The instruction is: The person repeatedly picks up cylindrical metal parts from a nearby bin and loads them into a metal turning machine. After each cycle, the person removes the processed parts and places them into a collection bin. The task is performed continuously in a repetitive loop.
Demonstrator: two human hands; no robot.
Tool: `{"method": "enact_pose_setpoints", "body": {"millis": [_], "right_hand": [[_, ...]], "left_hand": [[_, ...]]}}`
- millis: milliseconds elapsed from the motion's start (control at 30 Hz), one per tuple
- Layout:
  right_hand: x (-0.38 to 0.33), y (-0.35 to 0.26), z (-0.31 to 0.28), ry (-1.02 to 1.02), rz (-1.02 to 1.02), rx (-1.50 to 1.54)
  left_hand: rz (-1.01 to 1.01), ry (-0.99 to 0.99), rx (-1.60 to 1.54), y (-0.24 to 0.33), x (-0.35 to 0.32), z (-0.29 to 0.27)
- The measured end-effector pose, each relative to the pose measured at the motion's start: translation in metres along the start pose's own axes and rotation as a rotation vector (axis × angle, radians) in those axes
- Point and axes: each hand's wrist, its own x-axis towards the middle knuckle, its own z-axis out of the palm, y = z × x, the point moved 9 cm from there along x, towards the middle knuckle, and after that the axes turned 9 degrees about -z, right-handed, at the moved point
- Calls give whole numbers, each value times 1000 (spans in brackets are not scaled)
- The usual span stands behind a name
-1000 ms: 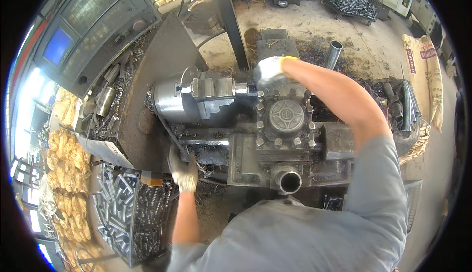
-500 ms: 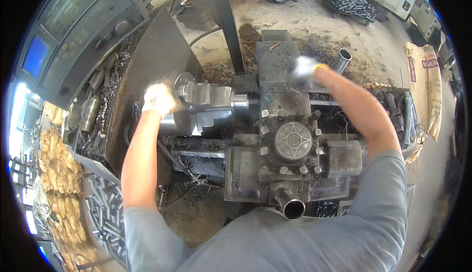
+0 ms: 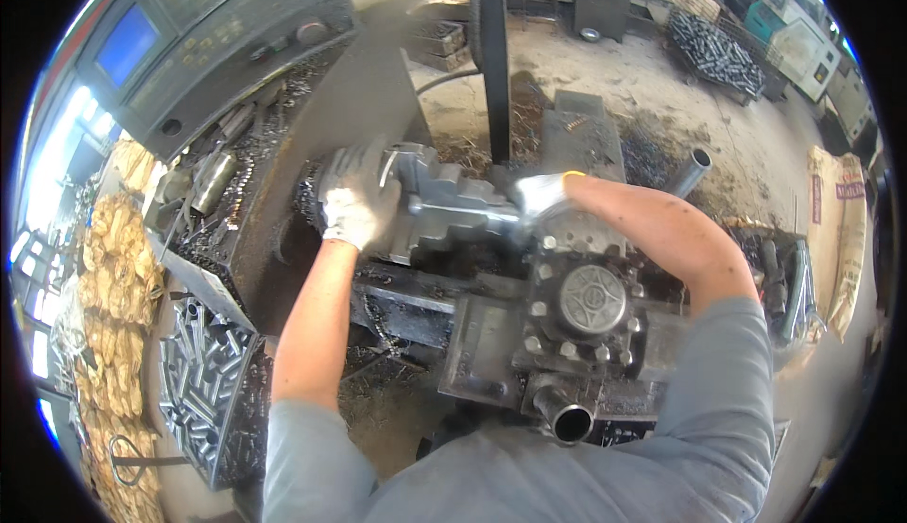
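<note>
Across the middle of the head view, the person's left hand (image 3: 351,213), in a pale, soiled work glove, rests against a heavy grey steel chuck with stepped blocks (image 3: 406,236). Blur hides whether its fingers curl or lie flat; the placement looks suited to steadying or turning the round body by its rim. The right hand (image 3: 542,196), in a white glove with a yellow cuff, is at the outer end of a bright, smooth metal piece (image 3: 503,218). That piece lies between the chuck and the right hand, roughly in line with the chuck's axis, probably because the stepped blocks center round stock. The right fingertips are hidden, so I cannot tell whether they close on it.

Just below the right forearm sits a dark, bolted tool post with a round, star-patterned cap (image 3: 593,298); the arm reaches over it, seemingly as the direct way to the piece's end. Nearer the body, a short, hollow steel tube (image 3: 571,419) slants up. Left of the machine, a dark metal bin (image 3: 248,410) holds many loose grey tubes (image 3: 200,358), a position that seems convenient for the left arm.
</note>
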Motion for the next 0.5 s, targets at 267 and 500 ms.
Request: {"method": "enact_pose_setpoints", "body": {"millis": [267, 500], "right_hand": [[-3, 8, -2, -1, 92, -17], [-145, -56, -64, 269, 580, -707]], "left_hand": [[-90, 131, -56, -4, -12, -21], [11, 161, -208, -12, -2, -8]]}}
